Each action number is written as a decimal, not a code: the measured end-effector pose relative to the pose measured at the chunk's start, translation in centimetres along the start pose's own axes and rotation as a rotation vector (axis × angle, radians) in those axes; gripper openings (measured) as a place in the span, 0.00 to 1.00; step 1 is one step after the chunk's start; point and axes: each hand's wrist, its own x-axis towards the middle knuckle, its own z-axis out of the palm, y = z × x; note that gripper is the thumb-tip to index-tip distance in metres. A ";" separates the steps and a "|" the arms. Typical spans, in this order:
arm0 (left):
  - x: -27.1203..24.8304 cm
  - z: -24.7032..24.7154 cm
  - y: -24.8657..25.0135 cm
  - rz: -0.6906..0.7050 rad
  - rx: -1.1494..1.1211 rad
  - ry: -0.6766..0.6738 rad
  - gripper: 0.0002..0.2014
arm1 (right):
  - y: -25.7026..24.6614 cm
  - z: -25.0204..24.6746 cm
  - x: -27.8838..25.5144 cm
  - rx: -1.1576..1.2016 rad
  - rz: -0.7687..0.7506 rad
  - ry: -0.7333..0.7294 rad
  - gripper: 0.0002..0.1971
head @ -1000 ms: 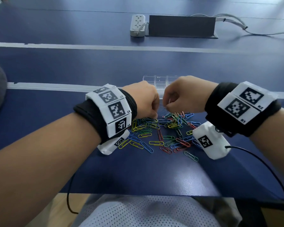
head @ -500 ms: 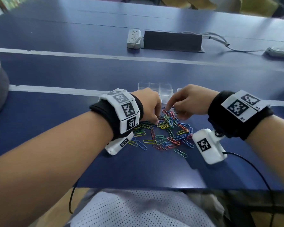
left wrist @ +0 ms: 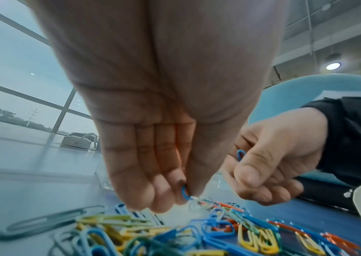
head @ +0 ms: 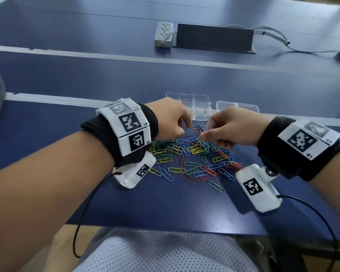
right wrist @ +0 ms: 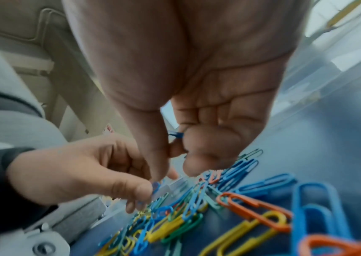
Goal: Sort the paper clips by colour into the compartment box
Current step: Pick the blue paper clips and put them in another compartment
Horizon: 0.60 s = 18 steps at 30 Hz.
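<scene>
A loose pile of coloured paper clips (head: 194, 154) lies on the blue table, close to the front edge. Just behind it stands the clear compartment box (head: 192, 107), partly hidden by my hands. My left hand (head: 185, 128) hovers over the far left of the pile, and its thumb and fingertips pinch a blue clip (left wrist: 185, 191) just above the heap. My right hand (head: 203, 135) is beside it, a few centimetres to the right. It holds another blue clip (right wrist: 176, 135) between thumb and curled forefinger, clear of the pile.
The box's clear lid (head: 238, 107) lies to the right of the box. Farther back are a white power strip (head: 164, 34), a dark panel (head: 214, 38) and cables running right. Wrist camera cords hang over the table's front edge.
The right forefinger was poking into the pile half a second ago; it is now curled against the thumb with a blue clip. The left hand has shifted slightly back over the pile.
</scene>
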 end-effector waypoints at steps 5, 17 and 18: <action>0.0 -0.3 0.0 -0.039 -0.047 0.026 0.09 | -0.1 0.2 -0.5 0.032 -0.050 0.042 0.04; 0.6 0.8 1.1 0.008 0.123 -0.099 0.06 | -1.3 0.9 -1.7 -0.468 0.040 0.106 0.21; 0.6 0.8 1.1 0.019 0.164 -0.092 0.07 | -1.2 1.0 -1.6 -0.483 0.038 0.093 0.20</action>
